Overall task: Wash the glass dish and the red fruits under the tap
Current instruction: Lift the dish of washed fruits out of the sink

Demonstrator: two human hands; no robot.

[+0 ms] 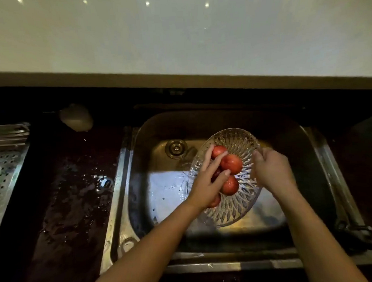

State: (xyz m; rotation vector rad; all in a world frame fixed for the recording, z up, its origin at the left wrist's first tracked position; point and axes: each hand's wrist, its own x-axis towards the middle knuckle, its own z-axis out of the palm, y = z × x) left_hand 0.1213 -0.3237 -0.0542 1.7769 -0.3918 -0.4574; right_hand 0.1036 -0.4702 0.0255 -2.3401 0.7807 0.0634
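A cut-glass oval dish (237, 200) is held tilted over the steel sink (127, 185). Several red fruits (231, 163) lie inside it. My left hand (205, 186) lies across the fruits with its fingers spread and straight, pressing them against the dish near its left rim. My right hand (272, 169) grips the dish's right rim, fingers curled around the edge. Water spills off the dish's left edge into the basin. The tap itself is hidden from view.
The sink drain (176, 148) sits at the back left of the basin. A wet dark counter (73, 187) lies left of the sink, with a pale rounded object (76, 120) at its back and a perforated metal tray (6, 166) at far left. A white ledge (177, 35) runs behind.
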